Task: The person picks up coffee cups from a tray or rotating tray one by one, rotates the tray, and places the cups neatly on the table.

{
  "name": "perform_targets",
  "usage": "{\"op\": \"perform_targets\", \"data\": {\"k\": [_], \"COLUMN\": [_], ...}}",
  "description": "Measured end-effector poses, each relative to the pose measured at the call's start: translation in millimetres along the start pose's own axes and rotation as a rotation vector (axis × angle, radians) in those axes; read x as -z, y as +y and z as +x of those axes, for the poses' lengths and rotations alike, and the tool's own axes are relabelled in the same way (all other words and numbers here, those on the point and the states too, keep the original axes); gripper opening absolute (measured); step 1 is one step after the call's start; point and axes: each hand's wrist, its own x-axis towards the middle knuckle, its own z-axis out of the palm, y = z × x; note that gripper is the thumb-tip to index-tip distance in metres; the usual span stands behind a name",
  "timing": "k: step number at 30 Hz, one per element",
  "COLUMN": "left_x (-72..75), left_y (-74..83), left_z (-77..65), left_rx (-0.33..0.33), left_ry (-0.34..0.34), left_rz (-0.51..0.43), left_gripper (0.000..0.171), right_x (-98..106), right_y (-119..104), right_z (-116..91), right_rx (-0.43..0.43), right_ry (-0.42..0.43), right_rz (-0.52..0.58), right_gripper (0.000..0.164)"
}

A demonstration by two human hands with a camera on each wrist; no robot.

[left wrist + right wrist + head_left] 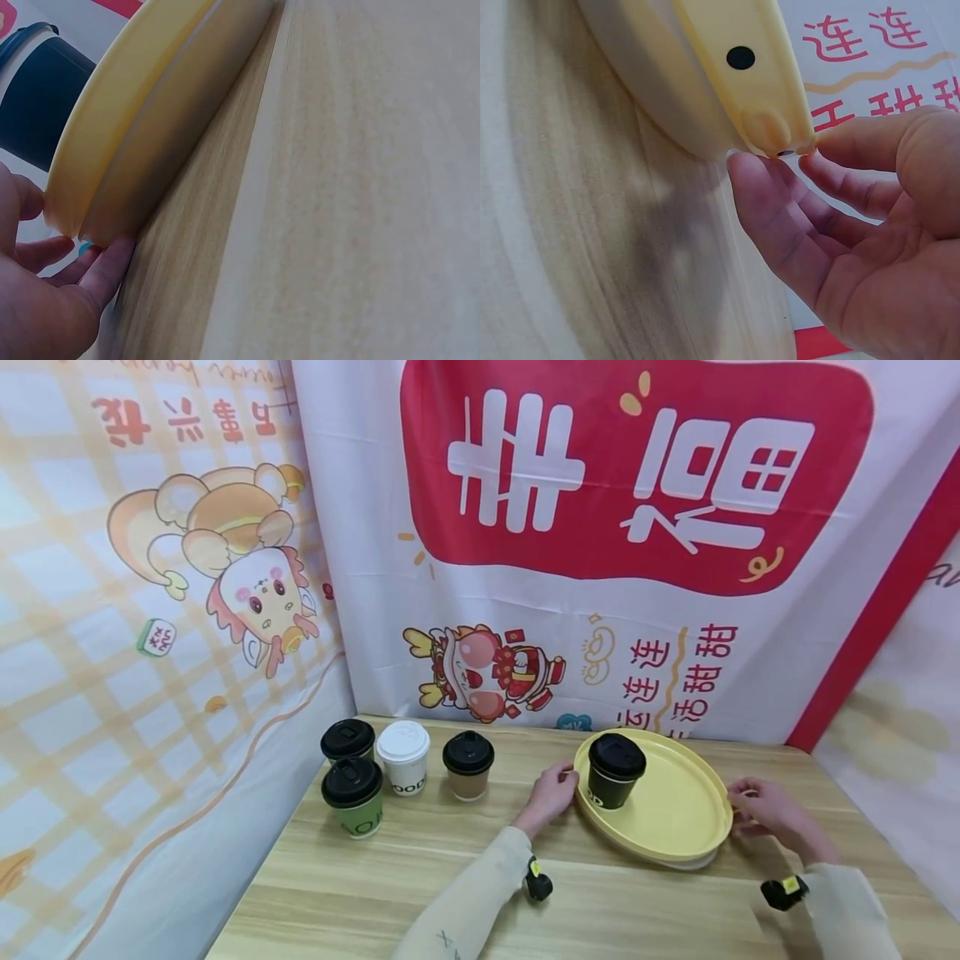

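Observation:
A round yellow tray [682, 789] with a raised rim sits over a pale round base [696, 862] on the right part of the table. On the tray's left side stands a dark paper cup [615, 783] with a black lid, upright. My left hand [551, 795] holds the tray's left edge, thumb at the upper rim [90, 142] and fingertips lower, by the base. Opposite it, my right hand [776, 817] pinches the right edge between thumb and curled fingers. The right wrist view shows a black dot [741, 58] on the tray's side wall.
Left of the tray stand a brown cup [468, 777] with a black lid, a white cup [405, 768], a green cup [360, 817], and another black-lidded cup [347, 739] partly hidden behind it. Printed cloth [360, 568] hangs along the wooden table's back and sides.

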Motion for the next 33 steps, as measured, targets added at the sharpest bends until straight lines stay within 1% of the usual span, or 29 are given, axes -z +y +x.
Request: {"op": "perform_targets", "data": {"k": [3,6,11,18,22,25,29,33], "left_x": [0.3,-0.2,-0.4,0.5,0.9,0.8,0.4,1.1], "left_y": [1.2,0.0,-2.0,-4.2,-4.0,-4.6,-5.8,-5.7], "left_z": [0.1,0.7,2.6,3.8,3.9,4.4,5.2,6.1], "left_rx": [0.003,-0.002,-0.003,-0.015,-0.017,-0.019,-0.012,0.007], "left_ry": [0.002,0.009,0.007,-0.004,0.001,0.004,-0.002,-0.012], "left_rz": [-0.004,-0.004,0.0,-0.009,-0.016,-0.019,-0.024,-0.029], "left_gripper": [0.035,0.034,0.034,0.033,0.032,0.032,0.032,0.032], "right_x": [-2,-4,-1,3,2,2,0,-3], "right_y": [1,3,4,1,1,2,6,11], "right_z": [-5,-7,-7,2,8,11,17,22], "right_rx": [0.022,0.016,0.015,-0.005,-0.026,-0.034,-0.05,-0.071], "right_ry": [-0.006,-0.004,-0.008,0.027,0.04,0.043,0.04,0.028], "right_rz": [0.004,0.028,0.061,0.065,0.063,0.076,0.114,0.117], "right_gripper": [0.033,0.032,0.036,0.044,0.051,0.056,0.058,0.061]}}
